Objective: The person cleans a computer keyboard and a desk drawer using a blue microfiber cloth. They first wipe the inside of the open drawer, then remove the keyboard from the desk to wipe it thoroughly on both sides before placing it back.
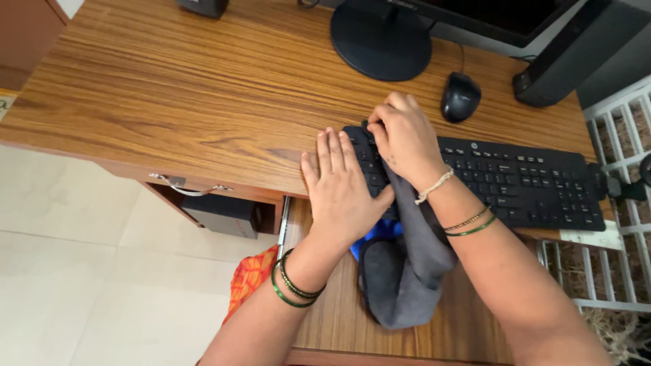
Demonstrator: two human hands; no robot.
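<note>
A black keyboard [515, 183] lies flat along the counter's [169, 95] front edge, its left end covered. A grey cloth [407, 271] is pressed onto those left keys and hangs crumpled over the edge.

Bright, even daylight (soft shadows), sharp, slight edge distortion.

Hidden under both hands and grey cloth [407, 271]: keyboard [515, 183] left end; cut off above: monitor [475, 13] screen.
</note>
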